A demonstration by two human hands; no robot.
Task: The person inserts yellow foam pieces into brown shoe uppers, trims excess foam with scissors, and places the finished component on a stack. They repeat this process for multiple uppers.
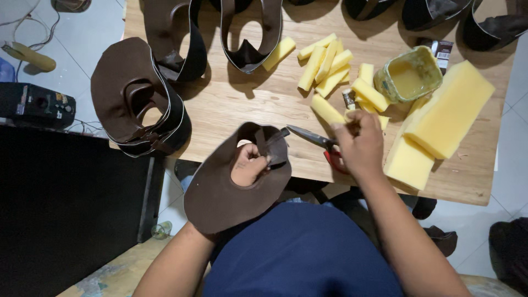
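Observation:
My left hand (248,165) pokes up through the opening of a brown leather shoe upper (220,195) and grips its edge and strap near the table's front edge. My right hand (360,146) hovers over the table with fingers pinched together, just beside a yellow foam strip (325,108); what it pinches is too small to tell. Red-handled scissors (316,138) lie under that hand, blades pointing left. A glue-smeared open can (408,74) stands just beyond my right hand.
Several cut yellow foam strips (324,63) lie mid-table. Large yellow foam blocks (448,110) rest at the right. A stack of brown leather uppers (135,93) sits on the left corner; more dark uppers (250,33) line the far edge. A black device (36,104) sits left.

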